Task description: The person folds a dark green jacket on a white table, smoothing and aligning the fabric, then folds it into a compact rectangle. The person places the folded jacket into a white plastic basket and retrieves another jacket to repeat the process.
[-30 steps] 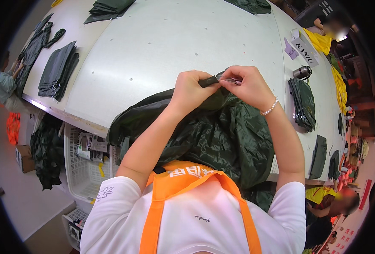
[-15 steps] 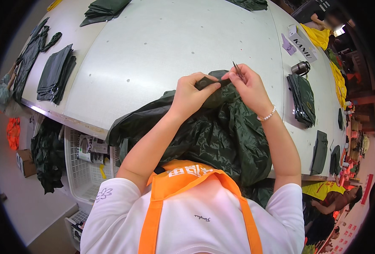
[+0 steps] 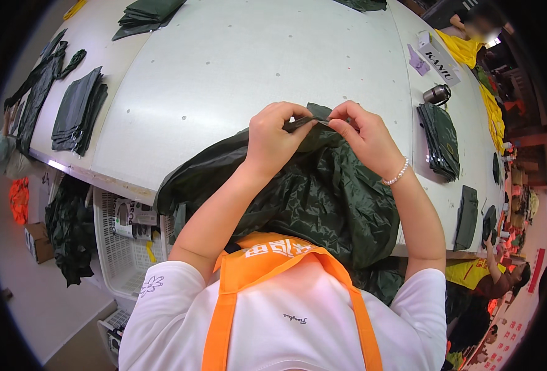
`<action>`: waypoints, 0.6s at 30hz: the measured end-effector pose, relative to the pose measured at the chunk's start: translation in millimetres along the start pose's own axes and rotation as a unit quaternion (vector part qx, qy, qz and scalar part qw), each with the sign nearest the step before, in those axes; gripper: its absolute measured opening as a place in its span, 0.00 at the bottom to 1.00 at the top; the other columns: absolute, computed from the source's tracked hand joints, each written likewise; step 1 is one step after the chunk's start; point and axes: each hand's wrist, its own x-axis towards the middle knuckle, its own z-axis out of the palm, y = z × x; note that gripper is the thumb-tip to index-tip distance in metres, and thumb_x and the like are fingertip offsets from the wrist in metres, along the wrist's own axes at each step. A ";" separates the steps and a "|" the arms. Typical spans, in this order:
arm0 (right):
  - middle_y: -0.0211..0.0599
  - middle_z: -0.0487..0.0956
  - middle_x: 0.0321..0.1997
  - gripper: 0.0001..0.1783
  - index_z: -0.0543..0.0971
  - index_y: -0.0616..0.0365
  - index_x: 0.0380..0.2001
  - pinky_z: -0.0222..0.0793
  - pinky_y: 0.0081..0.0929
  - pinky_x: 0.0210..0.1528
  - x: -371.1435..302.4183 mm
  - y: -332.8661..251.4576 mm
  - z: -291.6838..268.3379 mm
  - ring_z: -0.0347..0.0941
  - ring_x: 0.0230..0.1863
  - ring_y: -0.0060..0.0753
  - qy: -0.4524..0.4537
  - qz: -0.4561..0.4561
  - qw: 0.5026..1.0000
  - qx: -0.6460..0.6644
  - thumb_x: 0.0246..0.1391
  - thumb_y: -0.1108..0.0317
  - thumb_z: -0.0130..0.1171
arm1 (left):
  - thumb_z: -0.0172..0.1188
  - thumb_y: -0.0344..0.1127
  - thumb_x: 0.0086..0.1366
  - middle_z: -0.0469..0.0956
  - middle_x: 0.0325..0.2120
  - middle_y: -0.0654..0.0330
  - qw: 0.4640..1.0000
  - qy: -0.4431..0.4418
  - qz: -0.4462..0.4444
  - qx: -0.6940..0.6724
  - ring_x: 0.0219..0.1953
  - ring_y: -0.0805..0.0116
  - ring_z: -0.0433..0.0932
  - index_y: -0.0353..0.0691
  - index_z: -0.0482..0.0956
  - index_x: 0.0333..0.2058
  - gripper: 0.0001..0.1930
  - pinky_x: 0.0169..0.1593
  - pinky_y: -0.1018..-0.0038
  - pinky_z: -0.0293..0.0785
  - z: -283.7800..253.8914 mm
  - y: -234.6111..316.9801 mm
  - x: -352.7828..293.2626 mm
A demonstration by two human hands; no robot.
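Observation:
A dark green, shiny waterproof garment (image 3: 323, 198) lies bunched over the table's near edge and across my lap. At its far end, a folded edge stretches between my two hands. My left hand (image 3: 272, 137) pinches that edge between thumb and fingers. Close beside it, my right hand (image 3: 367, 137), with a beaded bracelet at the wrist, pinches the same edge from the other side. Whether anything is tucked inside the right palm is hidden.
On the white table (image 3: 224, 55) lie stacks of folded dark green garments (image 3: 79, 111) at left and another stack (image 3: 438, 141) at right, near a dark flask (image 3: 437, 94) and a box (image 3: 439, 59). Below the left edge stands a white basket (image 3: 110, 241). A co-worker (image 3: 483, 275) is at right.
The pointed metal snips seen in my right hand earlier no longer show. My right fingers have turned down and now pinch the garment's edge; my left hand has barely shifted.

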 end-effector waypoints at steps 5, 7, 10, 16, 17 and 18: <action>0.35 0.76 0.24 0.11 0.74 0.62 0.33 0.65 0.21 0.30 2.8 0.2 1.9 0.67 0.23 0.23 -0.002 0.016 1.000 0.004 0.58 0.64 0.56 | 0.70 0.24 0.46 0.79 0.23 0.62 1.000 0.002 0.007 -0.001 0.23 0.75 0.76 0.37 0.80 0.27 0.08 0.28 0.81 0.71 -2.2 -0.2 0.9; 0.34 0.76 0.23 0.11 0.74 0.62 0.32 0.64 0.20 0.29 3.7 1.2 2.4 0.66 0.23 0.22 -0.003 0.019 1.000 0.008 0.58 0.64 0.55 | 0.70 0.24 0.46 0.79 0.23 0.62 1.000 0.003 0.008 0.001 0.23 0.75 0.76 0.37 0.80 0.27 0.08 0.28 0.81 0.71 -2.5 -1.6 0.6; 0.33 0.76 0.23 0.11 0.74 0.63 0.33 0.64 0.20 0.29 4.2 3.7 3.0 0.65 0.23 0.20 -0.004 0.022 1.000 0.020 0.58 0.64 0.55 | 0.70 0.24 0.46 0.79 0.23 0.62 1.000 0.000 0.007 -0.003 0.23 0.75 0.76 0.37 0.80 0.27 0.08 0.28 0.81 0.71 -3.2 -1.8 0.8; 0.31 0.77 0.25 0.11 0.75 0.64 0.33 0.65 0.19 0.32 4.7 7.9 2.8 0.67 0.26 0.17 -0.013 0.032 0.998 0.048 0.59 0.65 0.54 | 0.70 0.24 0.46 0.79 0.23 0.62 1.000 -0.004 0.019 0.002 0.24 0.74 0.76 0.38 0.80 0.27 0.09 0.29 0.80 0.71 -2.9 -1.5 1.9; 0.31 0.77 0.25 0.11 0.75 0.64 0.33 0.66 0.19 0.33 4.9 6.1 2.2 0.67 0.27 0.18 -0.016 0.033 0.998 0.048 0.59 0.65 0.54 | 0.70 0.24 0.46 0.79 0.23 0.62 1.000 -0.004 0.020 0.003 0.24 0.74 0.76 0.38 0.80 0.27 0.09 0.29 0.80 0.71 -3.0 -1.5 1.9; 0.31 0.77 0.26 0.11 0.75 0.64 0.33 0.66 0.19 0.34 5.1 4.6 1.6 0.68 0.28 0.18 -0.018 0.034 0.998 0.048 0.59 0.65 0.54 | 0.70 0.25 0.46 0.79 0.23 0.62 1.000 -0.004 0.021 0.005 0.24 0.74 0.76 0.38 0.80 0.27 0.09 0.29 0.80 0.71 -3.1 -1.4 1.9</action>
